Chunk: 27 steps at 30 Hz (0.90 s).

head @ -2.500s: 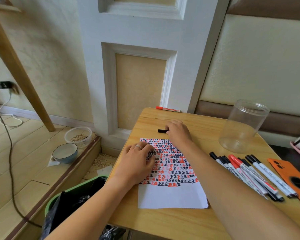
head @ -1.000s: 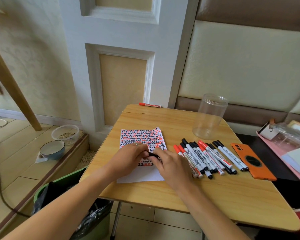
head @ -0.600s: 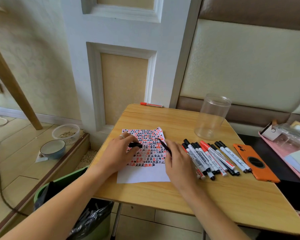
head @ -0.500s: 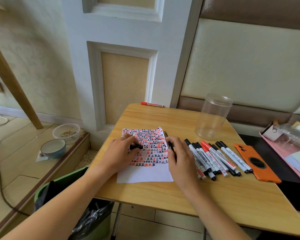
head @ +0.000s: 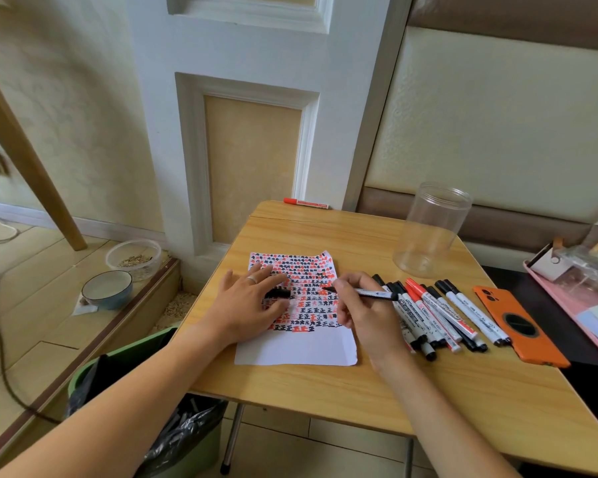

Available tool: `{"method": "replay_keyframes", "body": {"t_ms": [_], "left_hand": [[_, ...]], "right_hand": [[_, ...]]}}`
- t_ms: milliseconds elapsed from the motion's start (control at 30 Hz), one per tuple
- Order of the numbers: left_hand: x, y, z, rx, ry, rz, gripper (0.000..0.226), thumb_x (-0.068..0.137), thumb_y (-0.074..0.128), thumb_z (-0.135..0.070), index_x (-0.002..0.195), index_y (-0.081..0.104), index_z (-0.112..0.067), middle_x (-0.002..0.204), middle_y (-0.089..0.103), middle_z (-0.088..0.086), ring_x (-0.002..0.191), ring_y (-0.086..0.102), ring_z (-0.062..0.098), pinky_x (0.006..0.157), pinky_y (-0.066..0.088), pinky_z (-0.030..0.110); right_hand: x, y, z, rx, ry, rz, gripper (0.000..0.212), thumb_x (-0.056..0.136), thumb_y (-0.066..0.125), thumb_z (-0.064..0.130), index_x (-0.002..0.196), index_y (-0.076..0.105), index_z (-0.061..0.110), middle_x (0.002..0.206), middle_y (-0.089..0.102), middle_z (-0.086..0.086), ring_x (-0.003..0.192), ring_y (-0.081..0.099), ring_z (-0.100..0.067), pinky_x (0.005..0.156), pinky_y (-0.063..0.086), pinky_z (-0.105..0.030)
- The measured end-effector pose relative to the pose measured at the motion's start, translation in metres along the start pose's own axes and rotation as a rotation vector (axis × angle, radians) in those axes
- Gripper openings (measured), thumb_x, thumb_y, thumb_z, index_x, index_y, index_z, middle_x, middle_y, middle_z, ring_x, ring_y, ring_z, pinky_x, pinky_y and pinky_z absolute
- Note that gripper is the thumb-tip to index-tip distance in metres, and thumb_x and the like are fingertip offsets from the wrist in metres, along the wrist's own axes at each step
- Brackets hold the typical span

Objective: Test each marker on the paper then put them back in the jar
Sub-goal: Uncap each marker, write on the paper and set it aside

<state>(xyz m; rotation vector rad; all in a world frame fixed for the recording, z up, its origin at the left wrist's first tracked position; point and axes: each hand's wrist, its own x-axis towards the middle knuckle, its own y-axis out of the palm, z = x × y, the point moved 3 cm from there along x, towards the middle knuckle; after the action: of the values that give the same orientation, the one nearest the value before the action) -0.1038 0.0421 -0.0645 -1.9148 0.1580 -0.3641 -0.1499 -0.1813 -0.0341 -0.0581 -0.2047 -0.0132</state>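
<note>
Panelled wall and a padded headboard stand behind a small wooden surface (head: 325, 236), on whose left half a sheet of paper (head: 296, 350) lies, its upper part filled with rows of red and black test marks and its near strip bare. The left hand (head: 246, 305) lies flat on the paper's left side, fingers spread to pin it, with the black cap (head: 277, 293) tucked between thumb and forefinger, though how firmly it is pinched I cannot quite tell. The right hand (head: 359, 308) grips an uncapped black marker (head: 363, 292) in a writing hold, its tip touching or just above the marks near the paper's right edge. So the step in hand looks like the test stroke itself. A row of capped markers (head: 439, 312) lies just beside the right hand toward the surface's right edge, with an orange phone (head: 518, 326) beyond them, and one red marker (head: 306, 202) rests alone at the far edge. The clear jar (head: 428, 229) stands empty near the far right corner, so nearly all the task remains. Next, the tip needs a short stroke on the paper, then the cap pressed squarely back on before the marker goes into the jar.
</note>
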Motion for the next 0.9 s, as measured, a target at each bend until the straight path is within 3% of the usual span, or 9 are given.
{"method": "replay_keyframes", "body": {"t_ms": [100,233,400,500,667,900], "left_hand": [[0.001,0.0,0.0,0.031,-0.009,0.027,0.062,0.097,0.029,-0.069,0.154,0.033,-0.046,0.167,0.023,-0.01,0.156,0.009,0.013,0.123,-0.001,0.053],[0.001,-0.001,0.001,0.035,-0.024,0.029,0.071,0.088,0.024,-0.072,0.152,0.036,-0.045,0.166,0.026,-0.009,0.156,0.014,0.014,0.121,0.004,0.051],[0.0,-0.001,0.002,0.022,-0.037,0.022,0.074,0.086,0.022,-0.076,0.152,0.038,-0.045,0.167,0.026,-0.008,0.156,0.012,0.014,0.122,0.001,0.049],[0.0,0.001,0.003,0.028,-0.038,0.028,0.083,0.082,0.022,-0.087,0.152,0.036,-0.045,0.167,0.024,-0.007,0.157,0.008,0.015,0.123,0.0,0.052],[0.001,0.003,0.004,0.071,-0.04,0.035,0.084,0.083,0.032,-0.089,0.154,0.033,-0.044,0.167,0.022,-0.006,0.157,0.005,0.017,0.123,0.0,0.056],[0.0,0.003,0.002,0.076,-0.042,0.028,0.1,0.071,0.015,-0.096,0.154,0.032,-0.044,0.167,0.023,-0.006,0.156,0.01,0.018,0.121,0.002,0.053]], "right_hand": [[-0.003,0.004,0.001,-0.005,0.052,0.043,0.009,0.103,0.058,0.015,0.1,0.064,0.008,0.072,0.063,-0.012,0.058,0.062,-0.027,0.045,0.044,-0.03],[-0.005,0.006,-0.004,-0.014,0.127,0.08,0.008,0.099,0.063,0.011,0.093,0.067,0.013,0.08,0.068,-0.017,0.059,0.067,-0.032,0.045,0.051,-0.033],[-0.005,0.0,-0.01,-0.144,0.151,0.023,0.02,0.096,0.071,0.022,0.08,0.06,0.016,0.064,0.063,-0.014,0.045,0.057,-0.031,0.039,0.04,-0.027],[-0.006,0.001,-0.013,-0.178,0.175,0.01,0.026,0.095,0.07,0.018,0.073,0.057,0.022,0.062,0.064,-0.011,0.047,0.06,-0.032,0.043,0.043,-0.031],[-0.01,0.005,-0.011,-0.232,0.187,0.025,0.021,0.094,0.068,0.011,0.079,0.053,0.01,0.061,0.064,-0.017,0.047,0.062,-0.032,0.043,0.046,-0.03],[-0.011,0.007,-0.009,-0.269,0.186,0.037,0.02,0.094,0.07,0.014,0.082,0.056,0.008,0.061,0.066,-0.02,0.047,0.061,-0.032,0.045,0.048,-0.03]]}}
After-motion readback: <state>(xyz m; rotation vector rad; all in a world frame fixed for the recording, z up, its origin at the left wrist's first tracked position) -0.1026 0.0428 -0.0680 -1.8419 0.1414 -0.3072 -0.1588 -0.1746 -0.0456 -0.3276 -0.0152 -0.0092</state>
